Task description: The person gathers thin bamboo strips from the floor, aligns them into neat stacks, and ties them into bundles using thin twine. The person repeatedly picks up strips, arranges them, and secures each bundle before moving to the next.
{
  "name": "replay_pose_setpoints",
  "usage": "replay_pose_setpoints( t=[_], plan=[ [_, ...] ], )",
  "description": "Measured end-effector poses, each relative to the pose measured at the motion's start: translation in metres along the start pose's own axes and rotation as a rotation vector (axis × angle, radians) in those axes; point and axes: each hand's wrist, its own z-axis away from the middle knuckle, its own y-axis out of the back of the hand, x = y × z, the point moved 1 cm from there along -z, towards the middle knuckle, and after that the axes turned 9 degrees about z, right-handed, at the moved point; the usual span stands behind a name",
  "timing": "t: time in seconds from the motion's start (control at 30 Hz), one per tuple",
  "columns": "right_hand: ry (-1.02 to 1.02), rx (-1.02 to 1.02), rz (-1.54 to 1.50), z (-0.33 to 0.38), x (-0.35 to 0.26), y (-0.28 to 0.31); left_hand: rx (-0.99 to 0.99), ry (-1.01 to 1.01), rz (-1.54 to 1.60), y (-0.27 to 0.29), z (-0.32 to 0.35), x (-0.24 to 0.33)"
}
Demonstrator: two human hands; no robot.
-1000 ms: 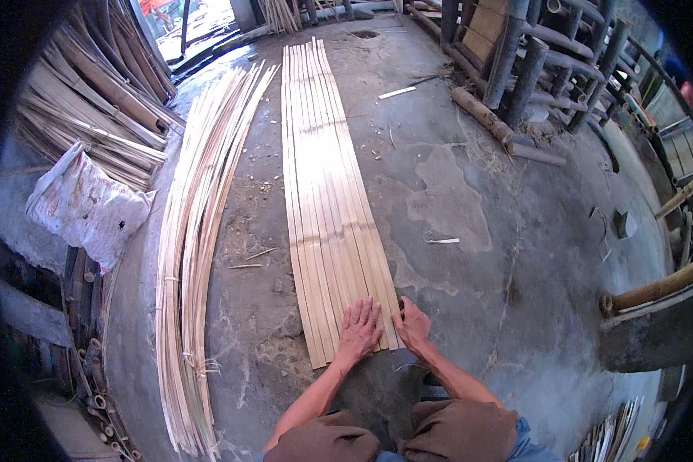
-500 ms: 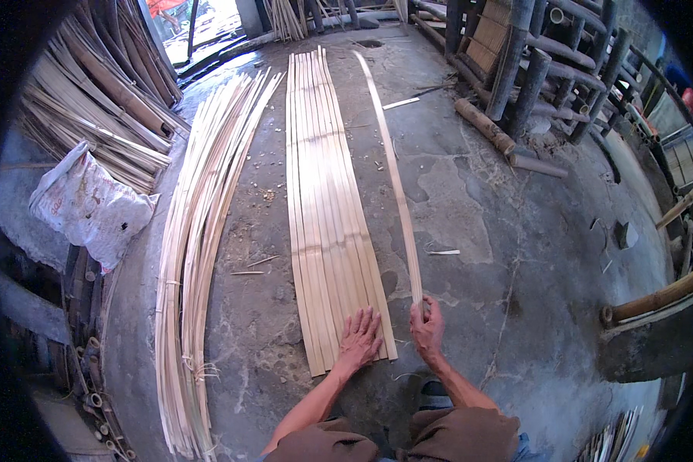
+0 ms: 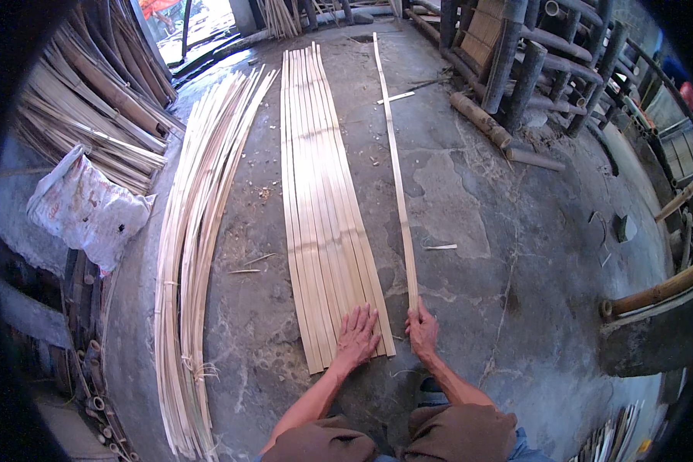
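Note:
Side by side on the concrete floor lies a row of pale bamboo strips (image 3: 316, 192), long and flat, narrowing away from me. My left hand (image 3: 356, 336) rests flat with fingers spread on the near end of this row. To the right of it, my right hand (image 3: 422, 329) is closed around the near end of a single bamboo strip (image 3: 397, 169). That strip stretches away along the row's right side, with a gap of floor between them. Left of the row lies a tied bundle of bamboo strips (image 3: 196, 231), bound near its lower part.
A white sack (image 3: 92, 212) and a heap of split bamboo (image 3: 100, 92) line the left side. Bamboo frames (image 3: 543, 85) stand at the far right, with a bamboo pole (image 3: 481, 122) before them. A thick bamboo pole (image 3: 658, 291) juts in from the right. Small offcuts (image 3: 440, 247) litter the floor.
The single strip's far end has swung right and farther away, and the strip looks straighter. My right hand has shifted slightly with it. My left hand stays on the row.

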Motion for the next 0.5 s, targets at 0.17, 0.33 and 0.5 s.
replay_pose_setpoints(
  t=[0.17,0.33,0.5],
  plan=[
    [0.006,0.022,-0.019,-0.003,-0.006,0.000,0.005,0.001,-0.011,-0.001,0.002,-0.001],
    [0.210,0.196,0.347,-0.025,0.032,0.009,0.030,-0.012,-0.014,0.002,-0.002,0.004],
    [0.521,0.113,0.750,-0.009,0.008,-0.002,0.027,0.018,-0.029,0.003,0.003,0.004]
  ],
)
